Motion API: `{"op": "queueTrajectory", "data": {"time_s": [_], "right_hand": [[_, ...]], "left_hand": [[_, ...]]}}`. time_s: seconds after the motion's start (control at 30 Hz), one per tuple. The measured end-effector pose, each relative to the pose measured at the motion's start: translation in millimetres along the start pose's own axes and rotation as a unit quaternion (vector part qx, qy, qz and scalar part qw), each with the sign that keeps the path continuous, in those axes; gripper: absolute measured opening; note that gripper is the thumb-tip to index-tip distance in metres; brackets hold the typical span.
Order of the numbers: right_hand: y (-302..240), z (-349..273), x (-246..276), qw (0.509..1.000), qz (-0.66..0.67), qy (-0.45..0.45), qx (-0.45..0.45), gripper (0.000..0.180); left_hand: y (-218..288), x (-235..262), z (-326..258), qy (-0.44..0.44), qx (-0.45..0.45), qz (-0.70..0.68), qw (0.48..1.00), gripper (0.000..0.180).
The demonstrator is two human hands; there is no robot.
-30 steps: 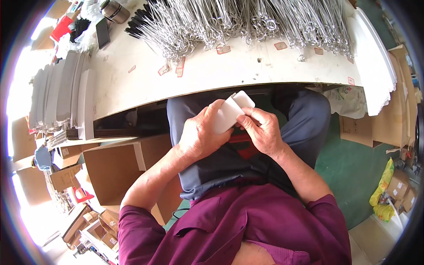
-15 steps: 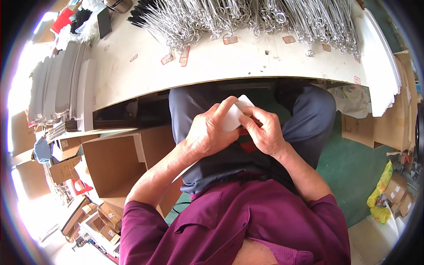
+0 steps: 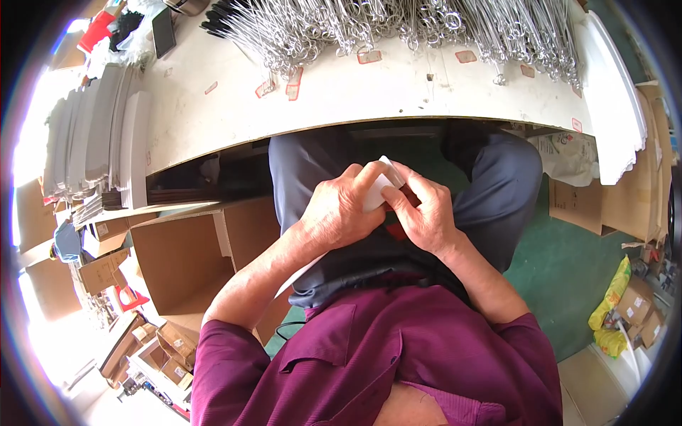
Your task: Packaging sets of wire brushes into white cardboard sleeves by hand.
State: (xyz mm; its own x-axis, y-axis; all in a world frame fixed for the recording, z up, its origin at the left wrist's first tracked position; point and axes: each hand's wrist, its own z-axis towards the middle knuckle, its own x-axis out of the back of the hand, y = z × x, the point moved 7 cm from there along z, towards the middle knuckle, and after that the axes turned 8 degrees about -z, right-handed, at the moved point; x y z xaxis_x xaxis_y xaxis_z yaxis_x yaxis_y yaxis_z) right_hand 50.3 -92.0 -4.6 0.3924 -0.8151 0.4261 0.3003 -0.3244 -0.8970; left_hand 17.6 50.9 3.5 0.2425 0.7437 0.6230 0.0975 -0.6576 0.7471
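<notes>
Both hands have come down closer to the lap, and the white card (image 3: 376, 193) now shows less than a second ago. The left hand (image 3: 339, 213) wraps over it, fingers curled and pinching it from the left; the right hand (image 3: 425, 213) pinches its right edge just beside. Beyond the hands, metal wire pieces (image 3: 398, 25) lie on the white table (image 3: 341, 99).

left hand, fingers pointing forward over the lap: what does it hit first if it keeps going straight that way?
Probably the white card that the left hand already grips with the right hand. Past it, likely the front edge of the white table, or the dark gap beneath; depth is unclear.
</notes>
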Motion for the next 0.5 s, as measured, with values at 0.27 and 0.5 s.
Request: {"op": "queueTrajectory", "data": {"time_s": [0.27, 0.5], "right_hand": [[8.3, 0.2, -9.3, 0.987, 0.12, 0.051, -0.093, 0.022], [14.2, 11.5, -18.1, 0.961, 0.212, 0.012, -0.18, 0.013]], "left_hand": [[2.1, 3.8, -3.8, 0.064, -0.034, -0.016, 0.997, 0.073], [-2.9, 2.8, -6.7, 0.086, -0.004, -0.007, 0.996, 0.07]]}}
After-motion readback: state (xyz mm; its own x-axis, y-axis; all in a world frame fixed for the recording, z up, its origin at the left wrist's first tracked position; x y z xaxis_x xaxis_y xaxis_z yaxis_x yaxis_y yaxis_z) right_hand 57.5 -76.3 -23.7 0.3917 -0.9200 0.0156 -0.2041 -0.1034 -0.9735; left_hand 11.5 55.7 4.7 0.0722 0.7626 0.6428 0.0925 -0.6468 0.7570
